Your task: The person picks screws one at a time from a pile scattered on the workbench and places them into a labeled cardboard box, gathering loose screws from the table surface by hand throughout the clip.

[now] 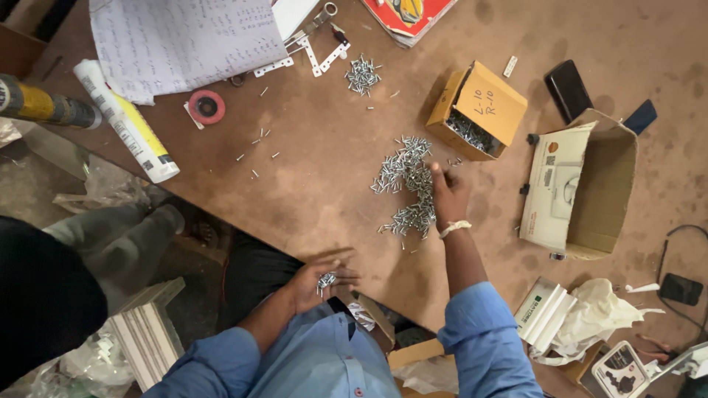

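Your blue sleeves fill 6 o'clock, closest to the lens. Brown tabletop [324, 147] takes most of the view. At 3 o'clock, large open cardboard box [601, 184] with a white printed flap, lying on its side. At 11 o'clock, white handwritten sheet [177, 37]. At 9 to 10 o'clock, white and yellow sealant tube [125, 121], label side up, lying diagonal; a yellow and black cylinder [44, 107] just left of it. At 12 o'clock, red printed package [409, 15], cut off by the top edge. At 1 o'clock, small yellow-brown carton [478, 109], flap open, marker writing on the flap, screws inside. At 4 o'clock, white ribbed profile pieces [542, 313] with a green label, beside crumpled white plastic.

Screw pile [409, 184] sits centre, running from 12 toward 6. Your right hand [450, 195] lies flat on its right edge, fingers spread and reaching into the screws, not clearly gripping any. Your left hand [321, 284] is at 6 o'clock off the table edge, palm up, cupped half open, holding a small clump of screws [326, 280]. Smaller screw heap [363, 74] at 12 o'clock, near white metal brackets [321, 51]. Red tape roll [206, 107] at 10 o'clock.
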The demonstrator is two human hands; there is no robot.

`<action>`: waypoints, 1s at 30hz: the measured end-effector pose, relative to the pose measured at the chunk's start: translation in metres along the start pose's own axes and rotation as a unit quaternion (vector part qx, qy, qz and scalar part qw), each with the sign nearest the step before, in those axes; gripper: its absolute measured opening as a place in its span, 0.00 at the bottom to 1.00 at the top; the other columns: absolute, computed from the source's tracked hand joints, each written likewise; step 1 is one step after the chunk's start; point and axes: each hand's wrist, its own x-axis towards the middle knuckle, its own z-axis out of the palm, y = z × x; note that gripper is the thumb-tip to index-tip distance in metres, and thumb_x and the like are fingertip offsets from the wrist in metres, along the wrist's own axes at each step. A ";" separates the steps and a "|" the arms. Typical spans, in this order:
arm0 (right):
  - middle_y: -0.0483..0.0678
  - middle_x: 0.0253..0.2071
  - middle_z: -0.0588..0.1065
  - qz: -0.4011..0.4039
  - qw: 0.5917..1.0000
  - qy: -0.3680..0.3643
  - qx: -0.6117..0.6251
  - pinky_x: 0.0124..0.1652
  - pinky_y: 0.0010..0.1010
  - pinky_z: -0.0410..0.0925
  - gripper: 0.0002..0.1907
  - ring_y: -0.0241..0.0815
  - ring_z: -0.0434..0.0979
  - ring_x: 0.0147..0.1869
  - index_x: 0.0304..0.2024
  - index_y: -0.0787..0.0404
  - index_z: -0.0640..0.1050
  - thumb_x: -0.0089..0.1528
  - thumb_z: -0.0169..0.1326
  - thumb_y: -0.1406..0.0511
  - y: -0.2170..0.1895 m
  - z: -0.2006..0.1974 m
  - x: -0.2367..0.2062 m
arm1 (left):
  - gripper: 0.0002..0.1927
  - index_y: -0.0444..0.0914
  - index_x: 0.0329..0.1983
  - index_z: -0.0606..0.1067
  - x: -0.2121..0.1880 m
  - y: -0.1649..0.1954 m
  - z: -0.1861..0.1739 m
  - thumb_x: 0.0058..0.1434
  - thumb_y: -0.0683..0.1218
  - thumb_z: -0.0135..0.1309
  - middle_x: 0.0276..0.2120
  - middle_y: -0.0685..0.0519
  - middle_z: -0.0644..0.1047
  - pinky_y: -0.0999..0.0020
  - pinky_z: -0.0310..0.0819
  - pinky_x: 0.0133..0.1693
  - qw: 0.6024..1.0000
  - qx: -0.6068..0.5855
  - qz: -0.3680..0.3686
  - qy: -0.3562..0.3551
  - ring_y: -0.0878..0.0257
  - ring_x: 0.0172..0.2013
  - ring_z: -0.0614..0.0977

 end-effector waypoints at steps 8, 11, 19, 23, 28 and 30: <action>0.49 0.36 0.82 -0.227 0.940 -0.068 -0.244 0.38 0.31 0.73 0.11 0.41 0.83 0.35 0.42 0.58 0.84 0.63 0.62 0.59 0.005 0.010 -0.039 | 0.30 0.27 0.70 0.62 0.000 -0.004 0.000 0.62 0.40 0.41 0.64 0.34 0.71 0.54 0.65 0.68 0.991 -0.037 0.000 -0.130 0.46 0.67 0.72; 0.49 0.35 0.82 -0.257 0.900 -0.108 -0.337 0.36 0.37 0.73 0.08 0.49 0.82 0.35 0.41 0.53 0.86 0.61 0.62 0.61 -0.008 0.031 -0.051 | 0.29 0.24 0.68 0.63 0.004 -0.009 -0.006 0.67 0.45 0.40 0.64 0.35 0.71 0.54 0.64 0.68 0.993 -0.046 -0.016 -0.110 0.47 0.67 0.72; 0.48 0.35 0.81 -0.350 0.855 -0.136 -0.357 0.36 0.36 0.73 0.08 0.48 0.81 0.35 0.43 0.54 0.84 0.62 0.60 0.63 -0.017 0.033 -0.056 | 0.28 0.23 0.65 0.66 0.007 -0.012 -0.013 0.71 0.50 0.38 0.61 0.34 0.73 0.54 0.64 0.68 0.992 -0.066 -0.021 -0.103 0.46 0.65 0.73; 0.45 0.31 0.80 -0.140 0.954 -0.145 -0.224 0.32 0.29 0.70 0.10 0.37 0.76 0.28 0.44 0.57 0.85 0.62 0.62 0.61 0.007 0.020 -0.060 | 0.28 0.24 0.65 0.66 0.007 -0.008 -0.008 0.72 0.51 0.38 0.62 0.35 0.73 0.55 0.66 0.68 0.992 -0.069 -0.026 -0.103 0.47 0.65 0.73; 0.41 0.32 0.81 -0.049 0.954 -0.289 -0.063 0.34 0.23 0.70 0.11 0.28 0.76 0.34 0.41 0.62 0.84 0.62 0.58 0.63 0.029 0.012 -0.092 | 0.30 0.26 0.64 0.68 0.006 -0.004 -0.002 0.72 0.54 0.37 0.61 0.37 0.75 0.55 0.67 0.65 0.994 -0.076 -0.020 -0.081 0.48 0.64 0.74; 0.45 0.28 0.78 0.045 0.932 -0.348 -0.087 0.29 0.24 0.68 0.09 0.30 0.73 0.28 0.40 0.63 0.85 0.63 0.63 0.63 0.027 0.022 -0.123 | 0.29 0.27 0.62 0.70 0.009 -0.008 -0.007 0.71 0.55 0.38 0.59 0.39 0.77 0.56 0.68 0.65 0.995 -0.073 -0.022 -0.062 0.50 0.62 0.76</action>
